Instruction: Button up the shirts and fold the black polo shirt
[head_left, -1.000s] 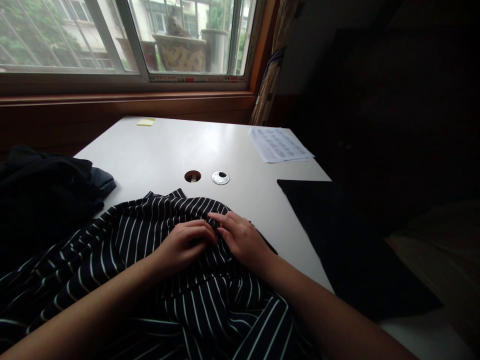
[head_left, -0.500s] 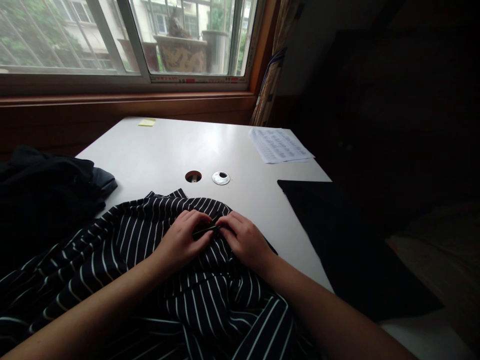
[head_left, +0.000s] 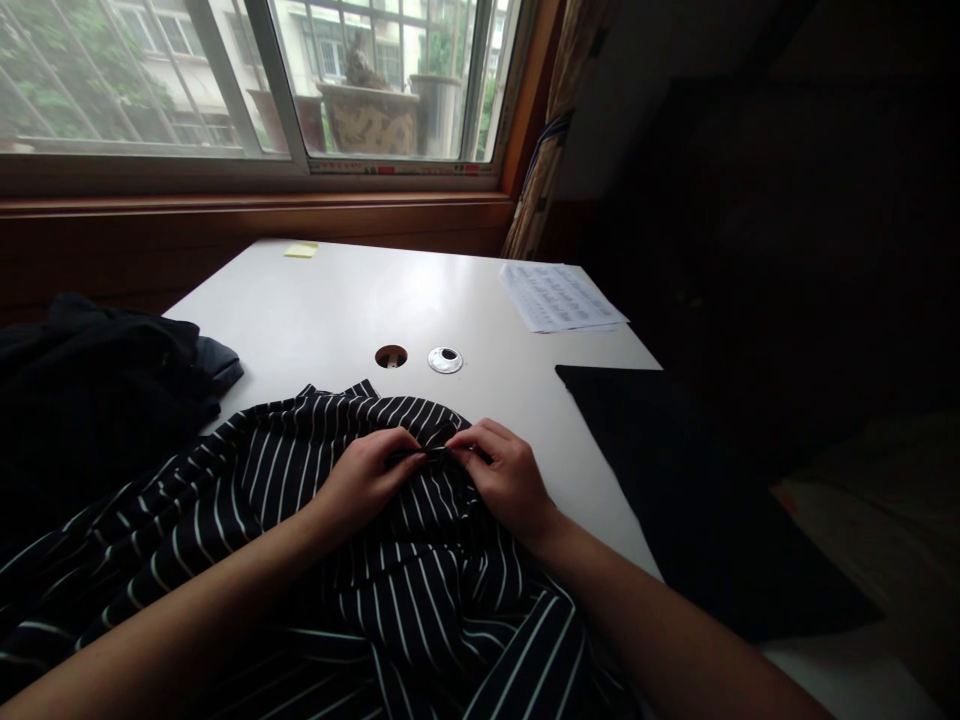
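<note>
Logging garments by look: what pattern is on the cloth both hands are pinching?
Dark navy or black with thin white stripes: the striped garment, clearest in the head view.

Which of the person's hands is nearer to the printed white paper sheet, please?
Right. The right hand lies below the printed white paper sheet; the left hand is farther left.

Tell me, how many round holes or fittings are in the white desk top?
2. An open hole lies beyond the striped cloth, and a silver ring sits just right of it. The cloth may hide more.
</note>
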